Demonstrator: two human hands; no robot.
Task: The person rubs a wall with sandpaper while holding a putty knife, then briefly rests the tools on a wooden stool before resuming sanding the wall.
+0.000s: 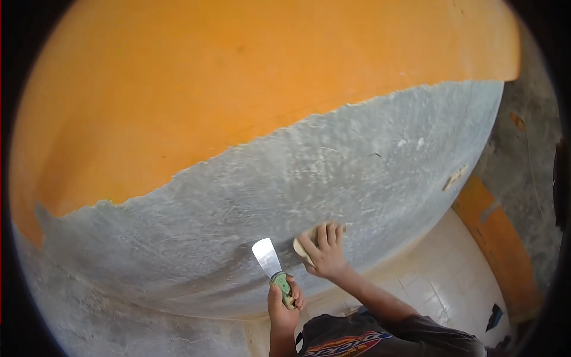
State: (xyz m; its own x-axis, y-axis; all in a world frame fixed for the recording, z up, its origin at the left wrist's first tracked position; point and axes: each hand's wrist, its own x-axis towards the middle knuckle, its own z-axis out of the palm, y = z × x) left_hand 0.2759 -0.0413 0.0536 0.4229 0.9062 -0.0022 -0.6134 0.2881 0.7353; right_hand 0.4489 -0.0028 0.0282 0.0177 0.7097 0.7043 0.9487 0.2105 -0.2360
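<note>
My left hand (284, 306) is wrapped round the green handle of a putty knife (267, 257), its shiny blade pointing up and a little left. The blade overlaps the lower part of the bare grey wall (357, 172) in this view. Up and to the right, my right hand (327, 257) presses a pale pad (302, 251) against that wall, fingers spread over its top. Part of the pad is hidden under the fingers. Above the grey area, orange paint (196, 89) covers the wall down to a ragged, slanting edge.
A light tiled floor (434, 285) runs along the foot of the wall. On the right, an orange band (499, 244) borders a grey surface (517, 172). A pale electrical-box-like fitting (455, 177) sits low on the wall. A dark object (493, 317) lies on the floor.
</note>
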